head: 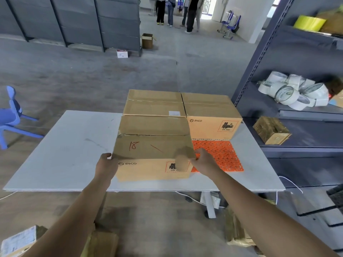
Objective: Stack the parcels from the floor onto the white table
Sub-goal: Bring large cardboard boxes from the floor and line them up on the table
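A: Where is the 18 box (154, 147)?

B: On the table (65, 154), by the near edge, a little right of middle. It has a red "18" written on its top flap and PICO printed on the side facing us.

A: And the hands?

B: Both hold it. The left hand (106, 165) clasps the top corner at 9 o'clock, fingers curled over the edge. The right hand (203, 161) grips the corner at 3 o'clock, fingers against the side. A blurred patch hides part of that corner.

A: Is it set down fully?

B: I cannot tell; its base looks level with the tabletop.

A: What else is on the table?

B: Two more boxes at the far edge. The left box (155, 103) sits at 12 o'clock from the 18 box, touching it or nearly so. The right box (211, 117) is at 1 o'clock, just beside the left one, with the same PICO print and a UN 3481 label. An orange mat (220, 154) lies at 3 o'clock, in front of the right box.

A: Anything on the floor?

B: A labelled parcel (18, 240) at 7 o'clock, beside the left forearm, and a brown parcel (237, 232) at 5 o'clock, below the table's near edge.

A: Surroundings?

B: A rack (259, 58) at 2 o'clock with tape rolls (293, 93) on a shelf, a blue chair (11, 115) at 9 o'clock — and people standing far off at 12.
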{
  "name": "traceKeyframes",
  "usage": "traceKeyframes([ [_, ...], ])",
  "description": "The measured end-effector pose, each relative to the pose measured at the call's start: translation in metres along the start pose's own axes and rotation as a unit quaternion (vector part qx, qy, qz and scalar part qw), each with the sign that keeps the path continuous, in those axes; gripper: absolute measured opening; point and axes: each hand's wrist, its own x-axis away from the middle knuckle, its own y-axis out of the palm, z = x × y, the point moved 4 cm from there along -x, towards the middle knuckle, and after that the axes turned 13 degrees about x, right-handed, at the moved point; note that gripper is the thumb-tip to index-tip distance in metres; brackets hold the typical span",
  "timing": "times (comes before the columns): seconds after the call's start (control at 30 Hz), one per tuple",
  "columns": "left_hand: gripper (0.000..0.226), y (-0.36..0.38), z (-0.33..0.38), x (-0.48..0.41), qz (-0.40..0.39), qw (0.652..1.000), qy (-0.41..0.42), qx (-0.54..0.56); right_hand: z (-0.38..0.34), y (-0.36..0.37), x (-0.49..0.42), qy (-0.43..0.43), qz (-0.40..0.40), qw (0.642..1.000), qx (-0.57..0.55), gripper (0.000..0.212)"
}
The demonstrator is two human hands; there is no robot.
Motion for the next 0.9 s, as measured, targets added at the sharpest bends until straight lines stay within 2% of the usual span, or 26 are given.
traceKeyframes([
  [0.2,0.044,-0.007,-0.011,0.022,-0.005,1.000,-0.027,0.008,0.000,0.007,0.027,-0.012,-0.041,0.999,0.011,0.041],
  [0.3,0.051,-0.016,-0.018,0.042,-0.009,0.999,-0.036,0.011,0.007,0.010,0.044,-0.028,-0.050,0.998,0.033,0.050],
  [0.47,0.049,-0.033,-0.026,0.096,0.009,1.000,-0.020,0.004,0.008,0.010,0.079,-0.067,-0.069,0.995,0.039,0.047],
  [0.63,0.047,-0.059,-0.041,0.170,0.029,0.999,0.013,0.017,0.012,0.016,0.132,-0.082,-0.107,0.991,0.015,0.053],
  [0.73,0.046,-0.074,-0.062,0.224,0.044,0.999,0.030,-0.006,0.019,0.024,0.176,-0.096,-0.122,0.988,-0.017,0.043],
  [0.83,0.032,-0.082,-0.095,0.282,0.070,0.997,0.027,-0.012,0.027,0.039,0.228,-0.114,-0.177,0.972,-0.104,0.020],
  [0.9,0.035,-0.085,-0.125,0.322,0.082,0.995,0.005,-0.050,0.030,0.052,0.260,-0.131,-0.211,0.959,-0.139,0.010],
])
